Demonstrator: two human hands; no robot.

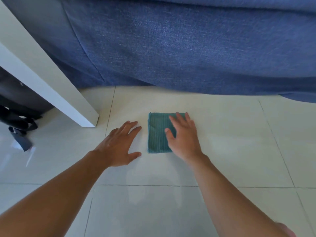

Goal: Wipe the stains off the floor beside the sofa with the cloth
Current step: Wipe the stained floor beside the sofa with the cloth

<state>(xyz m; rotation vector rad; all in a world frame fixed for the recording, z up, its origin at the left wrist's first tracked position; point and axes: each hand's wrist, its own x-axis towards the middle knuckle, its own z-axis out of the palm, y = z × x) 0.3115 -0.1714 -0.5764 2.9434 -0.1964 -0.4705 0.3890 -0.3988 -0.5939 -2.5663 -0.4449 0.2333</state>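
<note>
Two hands are down at the floor (222,134), and only the right hand (183,139) is on the cloth (157,134): it lies flat and spread, gripping nothing, palm over the cloth's right half with fingertips reaching the far edge. The left hand (119,144) rests just beside the cloth at its 9 o'clock, fingers splayed on bare tile, apart from the fabric and holding nothing. So the right hand is the one placed to push. The cloth is a teal folded square, slightly longer toward the sofa (188,48) than across, with a fine ribbed weave (likely microfibre), lying flat near the sofa's base at 12 o'clock. The sofa is coarse blue woven fabric, hanging to the floor. Tiles are pale, glossy, with thin dark grout lines; I cannot make out any stains on them. A white table leg (56,93) stands at about 10 o'clock from the cloth, with dark straps (18,127) behind it.
</note>
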